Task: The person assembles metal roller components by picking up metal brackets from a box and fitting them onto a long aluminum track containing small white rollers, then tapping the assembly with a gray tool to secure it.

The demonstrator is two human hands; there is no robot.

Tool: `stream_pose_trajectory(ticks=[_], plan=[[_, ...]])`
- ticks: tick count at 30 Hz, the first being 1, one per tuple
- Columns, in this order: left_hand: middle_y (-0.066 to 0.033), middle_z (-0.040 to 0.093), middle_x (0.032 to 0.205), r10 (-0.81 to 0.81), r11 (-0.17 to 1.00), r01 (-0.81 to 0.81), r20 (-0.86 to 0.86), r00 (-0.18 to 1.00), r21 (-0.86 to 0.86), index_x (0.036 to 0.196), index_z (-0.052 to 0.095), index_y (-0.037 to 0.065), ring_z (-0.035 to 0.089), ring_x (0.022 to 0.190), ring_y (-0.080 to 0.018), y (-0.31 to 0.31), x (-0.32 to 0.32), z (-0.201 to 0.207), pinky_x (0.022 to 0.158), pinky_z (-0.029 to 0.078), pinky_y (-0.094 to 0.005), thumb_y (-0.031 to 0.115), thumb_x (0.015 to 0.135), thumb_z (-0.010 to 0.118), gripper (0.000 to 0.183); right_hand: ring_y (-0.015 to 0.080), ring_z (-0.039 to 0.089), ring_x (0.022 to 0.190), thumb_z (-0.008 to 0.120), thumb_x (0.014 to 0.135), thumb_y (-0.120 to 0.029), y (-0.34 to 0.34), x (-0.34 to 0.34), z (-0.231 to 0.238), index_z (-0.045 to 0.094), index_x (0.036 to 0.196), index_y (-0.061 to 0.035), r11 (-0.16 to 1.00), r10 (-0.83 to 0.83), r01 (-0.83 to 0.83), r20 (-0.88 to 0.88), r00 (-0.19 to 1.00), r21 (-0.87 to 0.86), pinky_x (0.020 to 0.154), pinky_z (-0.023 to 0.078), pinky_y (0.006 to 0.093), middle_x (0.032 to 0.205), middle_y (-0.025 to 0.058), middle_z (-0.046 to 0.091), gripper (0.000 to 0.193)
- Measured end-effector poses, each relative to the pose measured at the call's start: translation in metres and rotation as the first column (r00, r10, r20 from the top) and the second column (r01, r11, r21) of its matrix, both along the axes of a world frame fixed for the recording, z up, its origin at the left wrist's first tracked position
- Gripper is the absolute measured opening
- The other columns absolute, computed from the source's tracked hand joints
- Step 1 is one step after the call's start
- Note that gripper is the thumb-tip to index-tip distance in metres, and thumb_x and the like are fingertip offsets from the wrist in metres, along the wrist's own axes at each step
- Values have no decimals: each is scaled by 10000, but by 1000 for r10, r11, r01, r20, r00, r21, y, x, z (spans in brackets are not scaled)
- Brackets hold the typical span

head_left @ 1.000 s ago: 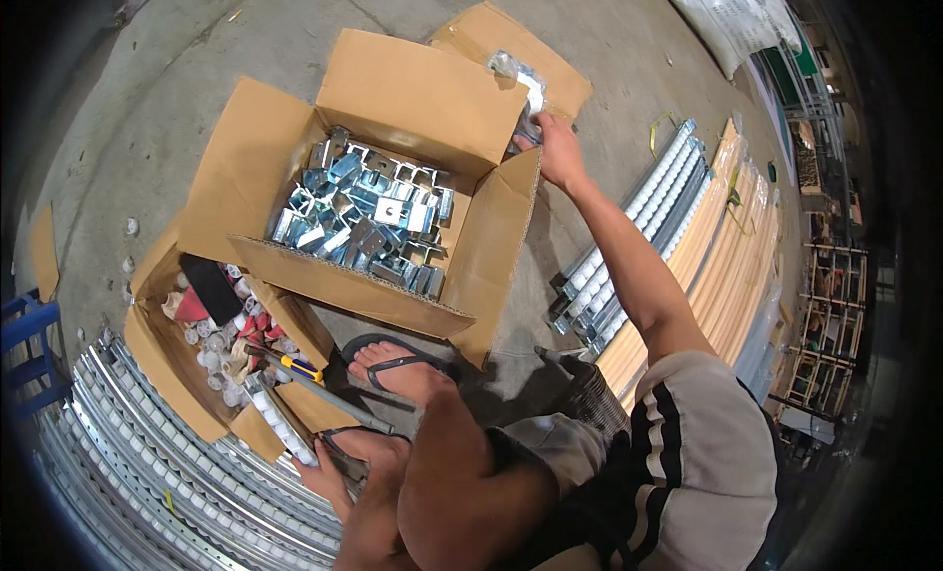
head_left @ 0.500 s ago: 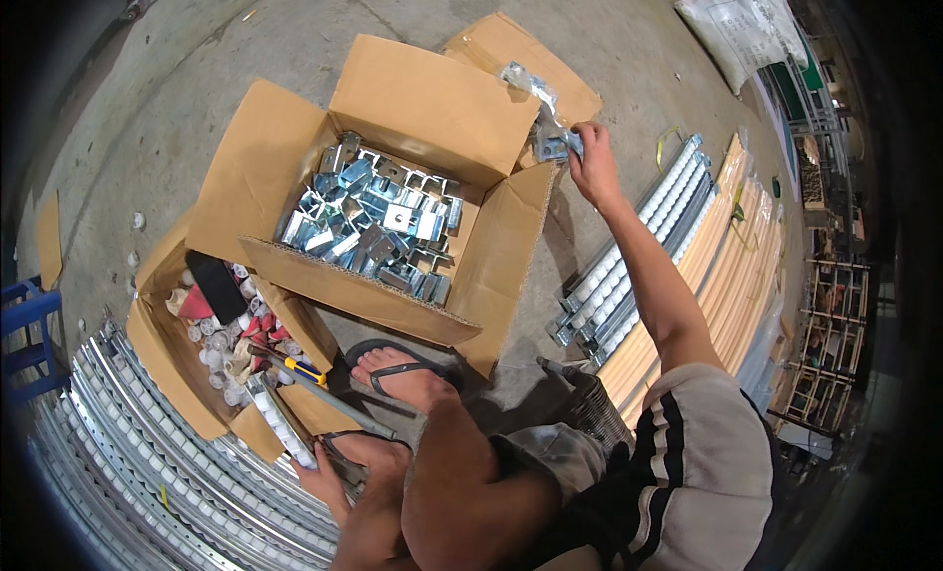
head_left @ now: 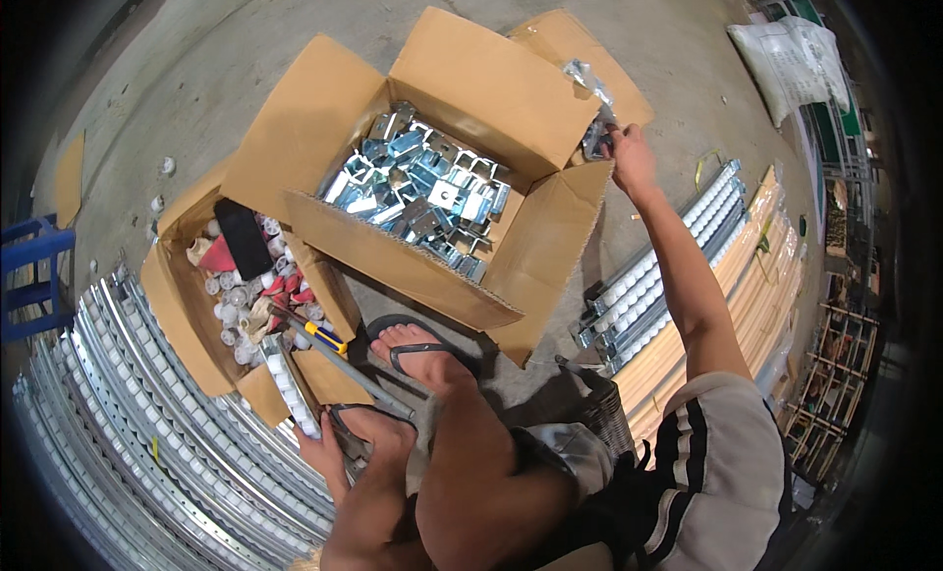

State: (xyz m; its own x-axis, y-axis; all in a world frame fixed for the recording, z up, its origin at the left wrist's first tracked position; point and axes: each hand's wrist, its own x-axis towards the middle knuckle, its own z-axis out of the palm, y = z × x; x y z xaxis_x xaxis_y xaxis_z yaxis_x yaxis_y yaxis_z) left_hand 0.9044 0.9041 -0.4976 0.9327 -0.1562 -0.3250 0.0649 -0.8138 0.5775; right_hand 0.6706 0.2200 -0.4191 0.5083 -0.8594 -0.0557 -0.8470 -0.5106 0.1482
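Observation:
My left hand grips one end of a short roller track, a metal channel with white rollers. Its far end rests at the small open carton, which holds white plastic rollers, red cloth and a black flat piece. At the right corner of the big cardboard box, my right hand is closed on a shiny metal bracket, blurred and partly hidden by the fingers. Crumpled clear plastic lies just beyond it. Many loose metal brackets fill the big box.
A yellow-and-blue knife and a grey tube lie beside the small carton. Long roller tracks cover the floor at left; more tracks and tan tubes lie at right. A blue stool and white sack stand farther out.
The view has swung, so the boxes appear farther right and higher. My right hand has come a little closer to the big box's corner with the bracket. My left hand keeps its grip.

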Motion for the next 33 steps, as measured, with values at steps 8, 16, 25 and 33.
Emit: stream_pose_trajectory(ticks=[8,16,25,33], plan=[[-210,704,1024,40,999,-41,32,999,12,1206,586,-23,675,946,-361,-6,0,14,832,510,-410,324,858,758,521,333,683,924,674,806,-156,-39,-12,-30,629,1185,22,902,-5,-184,437,900,390,808,528,412,1024,224,692,421],[-235,699,939,29,996,-29,-4,1000,84,1155,611,-31,688,856,-371,-18,7,28,763,519,-413,337,841,772,510,173,591,1045,604,971,-159,-9,-53,10,558,1219,41,828,-293,-168,668,684,535,897,492,325,1141,115,629,322],[-217,700,936,59,994,-56,-23,998,99,1131,644,30,684,870,-382,-6,2,21,757,523,-417,353,823,776,465,168,537,1107,594,1005,-108,51,-47,93,552,1248,28,940,229,-339,675,702,32,956,442,294,1276,114,583,282],[-202,698,875,92,983,-86,-31,995,160,1035,652,33,679,821,-387,-11,5,28,717,514,-445,410,803,784,462,259,664,904,575,1004,-214,115,-31,231,521,1184,-48,852,-288,-365,918,273,375,679,575,361,1087,157,643,250]])
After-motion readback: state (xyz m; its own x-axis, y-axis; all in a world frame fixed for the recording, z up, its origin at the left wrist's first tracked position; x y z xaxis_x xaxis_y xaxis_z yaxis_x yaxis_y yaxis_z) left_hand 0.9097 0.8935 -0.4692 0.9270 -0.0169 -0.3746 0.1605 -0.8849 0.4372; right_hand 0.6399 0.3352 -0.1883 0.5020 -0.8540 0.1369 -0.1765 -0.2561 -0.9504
